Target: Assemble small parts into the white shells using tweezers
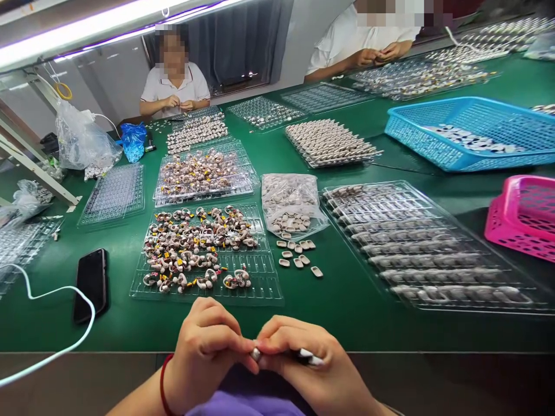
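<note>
Just past the table's front edge, my left hand [210,346] and my right hand [310,361] meet fingertip to fingertip. Between them they pinch a small, shiny, rounded beige part [255,354]; the fingers cover most of it. A black-and-white object [311,357] is tucked in my right palm, its kind unclear. Ahead of my left hand lies a clear tray [260,283] of curved beige pieces [182,248] with yellow and dark red bits. Several loose oval beige shells [298,262] lie beyond my right hand, beside a clear plastic bag [289,199] of similar shells.
A phone [90,286] and white cable [89,332] lie left. On the right are a filled clear tray [427,242], a pink basket [520,216] and a blue basket [470,133]. Two people [176,86] work across the green table [329,323]. A lamp [87,26] hangs overhead.
</note>
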